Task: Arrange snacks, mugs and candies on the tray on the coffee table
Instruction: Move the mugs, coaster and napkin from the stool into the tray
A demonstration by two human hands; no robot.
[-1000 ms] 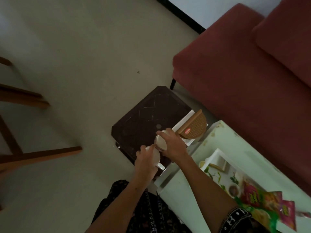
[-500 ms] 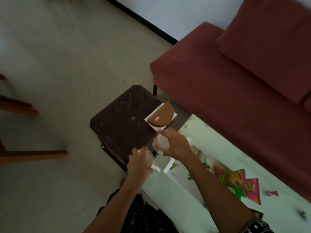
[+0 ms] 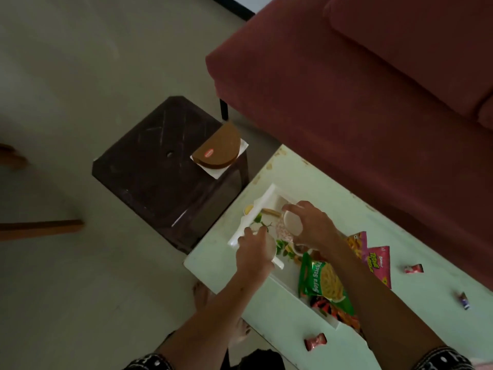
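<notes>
The white tray [image 3: 268,197] lies on the pale coffee table [image 3: 373,236], with a green Soya Sticks packet [image 3: 324,285] at its near end. Over the tray's far end, the right hand [image 3: 310,225] grips a floral mug [image 3: 286,229]. Beside it the left hand [image 3: 254,252] is closed around a white mug [image 3: 273,253].

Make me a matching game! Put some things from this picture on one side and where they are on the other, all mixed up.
Things:
1. green snack packet
2. brown half-round box
3. pink-patterned mug
4. red-wrapped candy

Places:
A. in the right hand
B. on the dark stool
C. on the coffee table, outside the tray
D. in the white tray

Pairs: 1-D, 2-B, 3-A, 4-C
</notes>
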